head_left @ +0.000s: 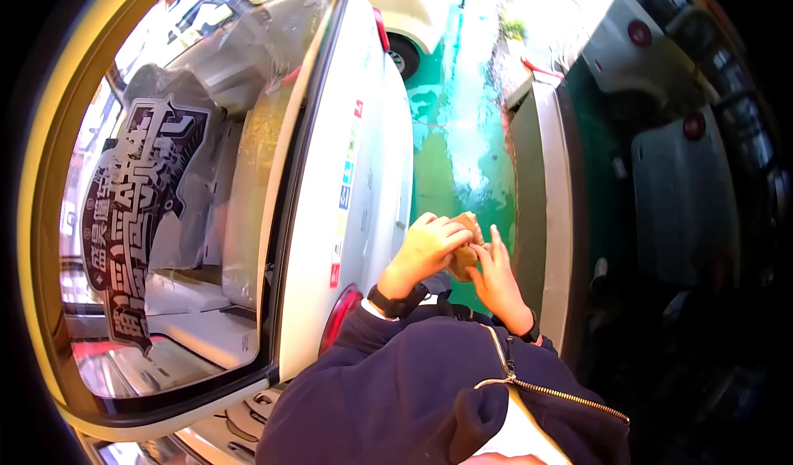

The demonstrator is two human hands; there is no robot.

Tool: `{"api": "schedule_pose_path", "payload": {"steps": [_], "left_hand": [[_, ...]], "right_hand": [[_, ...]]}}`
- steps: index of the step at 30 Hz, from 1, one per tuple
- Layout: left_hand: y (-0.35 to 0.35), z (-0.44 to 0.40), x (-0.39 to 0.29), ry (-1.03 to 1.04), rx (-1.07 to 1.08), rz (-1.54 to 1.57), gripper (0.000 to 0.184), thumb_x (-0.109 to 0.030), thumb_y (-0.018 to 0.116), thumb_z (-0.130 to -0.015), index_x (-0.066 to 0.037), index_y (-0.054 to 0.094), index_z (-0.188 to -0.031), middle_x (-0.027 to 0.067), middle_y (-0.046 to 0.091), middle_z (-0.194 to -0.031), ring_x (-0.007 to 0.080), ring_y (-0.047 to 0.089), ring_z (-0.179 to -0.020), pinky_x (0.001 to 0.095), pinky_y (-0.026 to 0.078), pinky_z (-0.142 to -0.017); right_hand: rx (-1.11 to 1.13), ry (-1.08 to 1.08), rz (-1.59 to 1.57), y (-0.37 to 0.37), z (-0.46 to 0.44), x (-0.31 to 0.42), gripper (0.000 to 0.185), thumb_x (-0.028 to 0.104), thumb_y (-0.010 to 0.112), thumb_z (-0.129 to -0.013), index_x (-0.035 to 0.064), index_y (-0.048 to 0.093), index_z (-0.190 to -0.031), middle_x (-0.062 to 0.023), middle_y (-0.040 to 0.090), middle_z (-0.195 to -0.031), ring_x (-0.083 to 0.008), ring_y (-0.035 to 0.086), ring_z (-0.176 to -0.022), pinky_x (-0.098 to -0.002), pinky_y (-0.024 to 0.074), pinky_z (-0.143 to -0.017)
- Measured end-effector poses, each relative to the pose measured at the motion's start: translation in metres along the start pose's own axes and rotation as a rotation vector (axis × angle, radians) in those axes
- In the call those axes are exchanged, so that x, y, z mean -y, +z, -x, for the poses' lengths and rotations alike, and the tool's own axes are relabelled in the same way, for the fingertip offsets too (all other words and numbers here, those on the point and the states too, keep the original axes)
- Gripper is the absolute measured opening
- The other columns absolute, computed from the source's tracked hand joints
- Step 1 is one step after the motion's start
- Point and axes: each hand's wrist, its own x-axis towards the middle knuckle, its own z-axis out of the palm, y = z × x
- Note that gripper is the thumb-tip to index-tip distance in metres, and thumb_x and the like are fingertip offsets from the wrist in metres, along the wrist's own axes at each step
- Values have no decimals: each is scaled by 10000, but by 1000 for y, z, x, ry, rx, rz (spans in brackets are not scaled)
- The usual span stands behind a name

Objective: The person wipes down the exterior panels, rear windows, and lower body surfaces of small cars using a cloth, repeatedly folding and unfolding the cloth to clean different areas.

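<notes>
My left hand (425, 251) is closed around a tan, crumpled, soft-looking thing (464, 258), whose exact kind I cannot make out. At its right side my right hand (498, 282) pinches the same thing with thumb and bent fingers, while one finger sticks up straight. Both hands are close together in front of my dark blue jacket (396, 382). Black bands circle both wrists.
Close on my left stands a white car with its raised tailgate (41, 201) and a sticker on the glass. A low wall with a pale ledge (557, 201) and a dark reflective pane are at right. Ahead, the green floor (454, 151) looks wet, with another vehicle (405, 11) beyond.
</notes>
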Motion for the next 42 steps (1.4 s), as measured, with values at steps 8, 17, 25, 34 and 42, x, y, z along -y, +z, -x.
{"api": "schedule_pose_path", "payload": {"steps": [8,17,25,34,42], "left_hand": [[-14,-42,76,-347,-128,53,257,-131,700,-724,-91,613,-961,56,636,-894,265,602,-836,372,443,-716],[12,-76,140,-1068,-555,899,199,-55,594,-864,39,615,-1038,56,649,-917,103,618,-821,219,492,-716],[7,-197,188,-1124,-1107,945,179,-118,589,-875,-19,557,-1021,28,613,-830,73,582,-705,225,481,-631],[46,-226,186,-1091,-1073,973,205,-170,685,-861,-82,500,-845,-49,521,-721,6,446,-619,164,340,-520],[51,-220,173,-1310,-809,403,247,-245,564,-934,-31,563,-812,-65,445,-618,15,370,-538,209,288,-473]], "right_hand": [[-155,-212,-246,-31,-151,-39,130,-10,566,-827,12,532,-950,-155,581,-1112,-349,543,-1031,-415,421,-886],[-269,-279,-457,-35,-290,-63,177,-32,617,-782,15,529,-928,-123,568,-967,-320,559,-900,-396,433,-817],[302,-757,-406,-69,-410,-108,333,275,680,-815,20,559,-991,-141,604,-882,-319,593,-818,-393,477,-695],[461,-714,-556,-44,-438,-142,193,120,607,-769,-5,462,-794,-176,513,-713,-376,523,-664,-449,427,-594],[633,-693,-600,-38,-449,-143,168,98,567,-801,3,433,-767,-187,488,-683,-390,503,-653,-464,406,-595]]}}
